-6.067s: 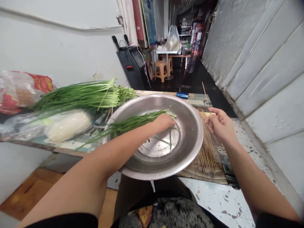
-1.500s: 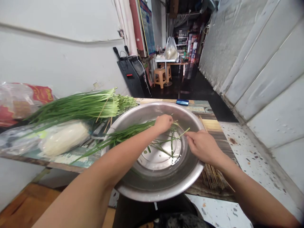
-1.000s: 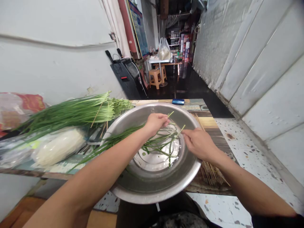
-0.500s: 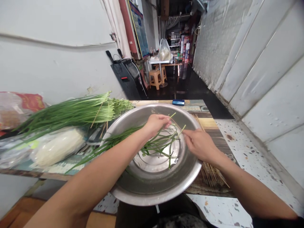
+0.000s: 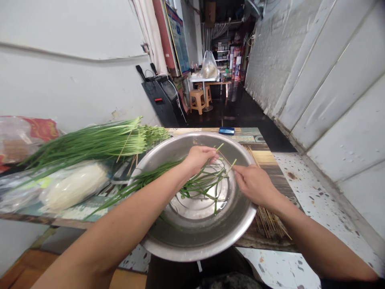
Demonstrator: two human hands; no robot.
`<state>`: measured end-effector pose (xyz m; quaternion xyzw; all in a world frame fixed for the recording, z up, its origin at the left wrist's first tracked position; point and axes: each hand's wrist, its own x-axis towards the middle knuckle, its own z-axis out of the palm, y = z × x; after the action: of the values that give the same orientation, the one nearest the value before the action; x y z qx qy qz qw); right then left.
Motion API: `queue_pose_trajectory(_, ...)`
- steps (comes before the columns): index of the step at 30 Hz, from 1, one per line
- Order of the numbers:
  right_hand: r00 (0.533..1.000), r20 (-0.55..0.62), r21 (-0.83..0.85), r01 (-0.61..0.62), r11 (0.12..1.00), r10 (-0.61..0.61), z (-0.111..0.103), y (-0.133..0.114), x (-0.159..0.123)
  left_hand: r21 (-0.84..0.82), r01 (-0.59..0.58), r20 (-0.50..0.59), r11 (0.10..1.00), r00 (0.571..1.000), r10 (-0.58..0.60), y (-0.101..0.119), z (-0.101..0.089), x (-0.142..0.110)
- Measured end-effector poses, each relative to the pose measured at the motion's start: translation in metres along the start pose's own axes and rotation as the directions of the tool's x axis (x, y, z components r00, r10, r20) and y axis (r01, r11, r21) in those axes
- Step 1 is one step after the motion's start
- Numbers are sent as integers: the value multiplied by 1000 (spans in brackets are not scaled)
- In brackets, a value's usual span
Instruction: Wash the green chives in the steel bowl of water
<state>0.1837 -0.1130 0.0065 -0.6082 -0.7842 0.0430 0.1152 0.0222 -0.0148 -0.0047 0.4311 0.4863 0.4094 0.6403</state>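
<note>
The right hand (image 5: 254, 184), earlier raised beyond the basin's right side, now reaches in over its rim, fingers closed on a slender bamboo skewer (image 5: 224, 156) that slants toward the left hand (image 5: 200, 158). That hand, earlier down on the greens, now pinches a chive stem (image 5: 220, 147), pale end protruding. Limp, ribbon-like garlic chives (image 5: 204, 184) sprawl inside the round, dull-silver metal basin (image 5: 195, 255), leaves trailing over its left rim. Straight, dry skewers (image 5: 270, 222) lie on the wood-patterned tabletop (image 5: 267, 157).

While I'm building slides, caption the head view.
Left hand pinching garlic chive, right hand holding bamboo skewer, over steel basin.
</note>
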Motion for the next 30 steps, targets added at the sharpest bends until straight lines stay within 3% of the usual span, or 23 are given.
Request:
queue_pose_trajectory(7, 1000, -12, -15, 3, 1000, -3, 1, 2, -1, -27, -6, 42, 1000, 999, 7, -2, 1, 2)
queue_pose_trajectory(13, 1000, -21, 3, 0, 1000, 0, 1, 1, -1, -21, -15, -36, 1000, 999, 14, -2, -1, 4)
queue_pose_trajectory(30, 1000, 16, -20, -23, 1000, 24, -2, -1, 1, 6, -54, -30, 999, 998, 54, -3, -1, 2)
